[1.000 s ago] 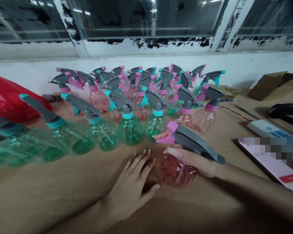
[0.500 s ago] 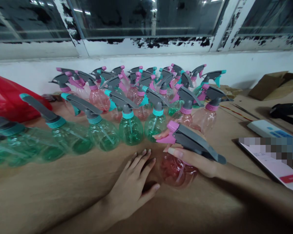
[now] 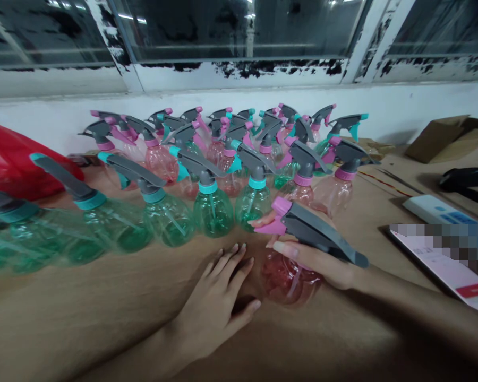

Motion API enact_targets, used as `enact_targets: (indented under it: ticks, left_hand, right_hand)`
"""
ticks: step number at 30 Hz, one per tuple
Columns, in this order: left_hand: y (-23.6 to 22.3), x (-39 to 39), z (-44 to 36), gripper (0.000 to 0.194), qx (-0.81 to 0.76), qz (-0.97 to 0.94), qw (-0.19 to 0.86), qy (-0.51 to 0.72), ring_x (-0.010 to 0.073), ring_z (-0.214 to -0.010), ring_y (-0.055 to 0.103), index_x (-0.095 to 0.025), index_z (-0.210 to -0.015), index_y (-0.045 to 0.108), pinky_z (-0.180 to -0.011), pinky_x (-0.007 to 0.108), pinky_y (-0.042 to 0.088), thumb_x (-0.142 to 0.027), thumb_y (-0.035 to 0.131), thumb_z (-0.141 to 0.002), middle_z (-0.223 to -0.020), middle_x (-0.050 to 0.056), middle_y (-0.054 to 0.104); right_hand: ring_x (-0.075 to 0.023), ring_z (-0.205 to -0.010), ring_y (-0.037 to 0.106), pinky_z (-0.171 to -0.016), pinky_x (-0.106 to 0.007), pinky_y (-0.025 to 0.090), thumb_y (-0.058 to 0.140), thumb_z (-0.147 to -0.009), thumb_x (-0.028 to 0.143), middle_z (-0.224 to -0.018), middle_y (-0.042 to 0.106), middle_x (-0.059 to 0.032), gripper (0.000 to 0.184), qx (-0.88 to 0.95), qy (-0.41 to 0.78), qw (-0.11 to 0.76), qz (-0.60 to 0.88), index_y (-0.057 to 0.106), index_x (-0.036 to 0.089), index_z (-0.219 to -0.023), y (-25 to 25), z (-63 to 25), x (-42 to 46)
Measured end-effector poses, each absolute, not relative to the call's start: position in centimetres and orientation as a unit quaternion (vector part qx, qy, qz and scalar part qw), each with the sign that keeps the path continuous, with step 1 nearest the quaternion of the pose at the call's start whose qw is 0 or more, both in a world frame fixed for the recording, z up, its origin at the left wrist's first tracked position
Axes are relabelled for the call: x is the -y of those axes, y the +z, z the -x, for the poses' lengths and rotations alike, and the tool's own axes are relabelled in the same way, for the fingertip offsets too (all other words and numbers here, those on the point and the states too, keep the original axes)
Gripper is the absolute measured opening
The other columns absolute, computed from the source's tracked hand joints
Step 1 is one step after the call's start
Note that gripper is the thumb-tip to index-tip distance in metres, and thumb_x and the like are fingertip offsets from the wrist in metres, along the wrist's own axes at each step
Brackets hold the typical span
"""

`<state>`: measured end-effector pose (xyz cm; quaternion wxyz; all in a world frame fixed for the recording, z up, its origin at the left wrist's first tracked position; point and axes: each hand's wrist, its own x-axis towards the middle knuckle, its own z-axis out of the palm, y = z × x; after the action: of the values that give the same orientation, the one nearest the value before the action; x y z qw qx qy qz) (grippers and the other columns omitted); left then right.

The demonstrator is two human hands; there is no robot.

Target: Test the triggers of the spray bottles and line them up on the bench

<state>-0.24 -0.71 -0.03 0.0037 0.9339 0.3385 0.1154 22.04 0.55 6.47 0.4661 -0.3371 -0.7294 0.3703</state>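
A clear pink spray bottle (image 3: 290, 278) with a grey and pink trigger head stands on the wooden table (image 3: 115, 313). My right hand (image 3: 318, 257) is closed around its neck, just under the trigger head, and hides the collar. Left of that bottle, my left hand (image 3: 217, 302) lies palm down with its fingers spread, holding nothing. Beyond my hands runs a front row of green spray bottles with teal collars, among them one green bottle (image 3: 214, 212) straight ahead of my left fingertips. Two pink bottles, one of them a pale pink bottle (image 3: 334, 193), continue the row on the right.
Several more pink and green bottles crowd behind, toward the white wall (image 3: 175, 101). A red plastic bag (image 3: 19, 164) lies at far left. On the right are a phone (image 3: 438, 265), a white device with blue buttons (image 3: 442, 209), a black object (image 3: 470, 183) and an open cardboard box (image 3: 442, 140).
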Motion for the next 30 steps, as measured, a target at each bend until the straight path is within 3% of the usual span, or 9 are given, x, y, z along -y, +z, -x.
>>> enact_targets:
  ticks: [30]
  left_hand:
    - [0.18, 0.73, 0.2, 0.054, -0.344, -0.931, 0.009, 0.121, 0.0303, -0.129, 0.038, -0.014, -0.135, 0.042, -0.102, 0.048, 0.034, -0.044, 0.052, -0.092, -0.141, 0.014, 0.042]
  right_hand:
    - [-0.0149, -0.067, 0.064, -0.062, -0.028, 0.052, 0.061, -0.084, 0.039, -0.081, 0.063, 0.0006, 0.023, 0.731, 0.372, 0.458, 0.342, 0.06, 0.026, -0.102, 6.65, -22.13, -0.53]
